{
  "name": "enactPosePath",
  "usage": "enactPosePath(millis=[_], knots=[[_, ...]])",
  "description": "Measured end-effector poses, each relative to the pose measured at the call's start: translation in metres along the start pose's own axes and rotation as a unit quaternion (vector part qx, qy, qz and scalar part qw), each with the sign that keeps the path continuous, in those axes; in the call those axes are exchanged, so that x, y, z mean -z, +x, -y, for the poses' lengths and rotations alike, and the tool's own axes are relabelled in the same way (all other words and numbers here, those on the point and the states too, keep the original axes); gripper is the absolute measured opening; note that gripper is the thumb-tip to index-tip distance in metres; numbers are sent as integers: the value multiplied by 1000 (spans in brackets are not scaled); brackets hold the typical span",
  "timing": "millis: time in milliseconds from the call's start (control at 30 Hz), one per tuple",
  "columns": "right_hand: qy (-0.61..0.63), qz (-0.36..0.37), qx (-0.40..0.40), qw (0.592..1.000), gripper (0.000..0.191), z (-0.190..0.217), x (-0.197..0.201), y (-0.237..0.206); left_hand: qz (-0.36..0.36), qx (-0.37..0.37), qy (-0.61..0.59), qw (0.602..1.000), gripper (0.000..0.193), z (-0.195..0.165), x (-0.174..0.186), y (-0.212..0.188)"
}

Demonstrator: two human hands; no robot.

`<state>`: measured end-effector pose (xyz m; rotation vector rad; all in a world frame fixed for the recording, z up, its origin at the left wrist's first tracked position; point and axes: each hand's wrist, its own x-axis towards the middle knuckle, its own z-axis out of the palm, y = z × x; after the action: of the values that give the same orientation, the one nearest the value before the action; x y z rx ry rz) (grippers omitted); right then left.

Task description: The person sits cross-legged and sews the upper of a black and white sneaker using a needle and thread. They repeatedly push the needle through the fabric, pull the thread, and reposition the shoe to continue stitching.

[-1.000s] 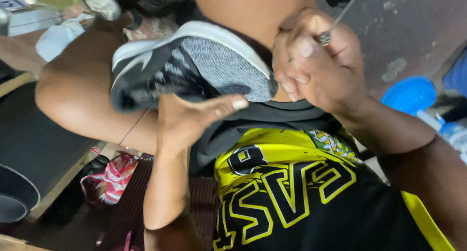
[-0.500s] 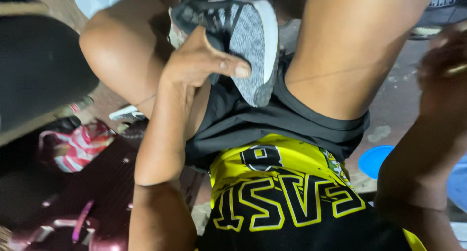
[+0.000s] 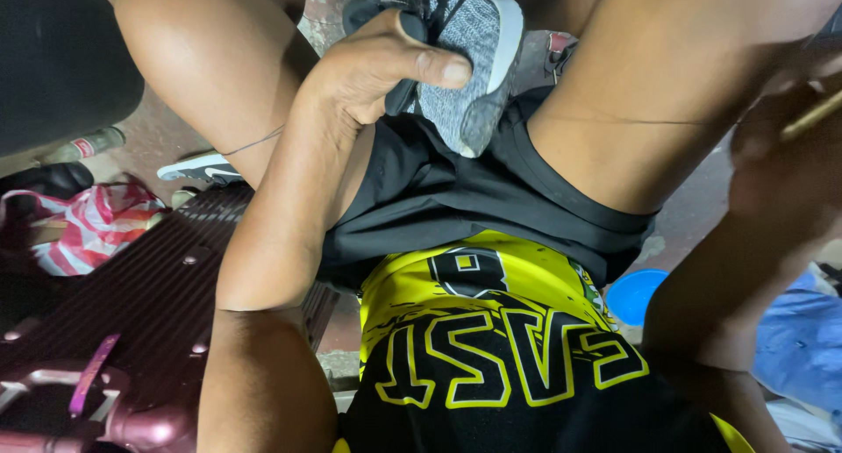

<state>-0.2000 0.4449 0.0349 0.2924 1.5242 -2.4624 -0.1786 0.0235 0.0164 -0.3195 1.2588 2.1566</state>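
My left hand grips a grey knit shoe with a white sole edge, thumb pressed across its upper. The shoe sits between my bare thighs, above black shorts. My right hand is blurred at the right edge, well away from the shoe, and is closed around a thin yellowish tool. A fine thread runs across my right thigh from the shoe side toward that hand. My black and yellow shirt fills the lower middle.
A maroon hard suitcase stands at lower left. Beside it are a red-and-white striped bag and a bottle. A second shoe lies on the floor. A blue bowl and blue cloth are at right.
My right hand has pulled away from the shoe to the far right. My left hand has shifted from under the shoe to gripping it, and the view has tilted down.
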Motion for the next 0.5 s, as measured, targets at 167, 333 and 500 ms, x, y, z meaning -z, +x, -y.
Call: enactPosePath(millis=[167, 333, 500], knots=[[-147, 86, 58, 984, 35, 1, -47, -19, -18, 38, -50, 998, 45, 11, -4, 2], [-142, 98, 76, 982, 21, 1, -81, -28, 9, 51, -128, 990, 49, 14, -7, 4], [-171, 149, 90, 970, 28, 2, -83, -31, 3, 53, -133, 990, 50, 18, -6, 5]])
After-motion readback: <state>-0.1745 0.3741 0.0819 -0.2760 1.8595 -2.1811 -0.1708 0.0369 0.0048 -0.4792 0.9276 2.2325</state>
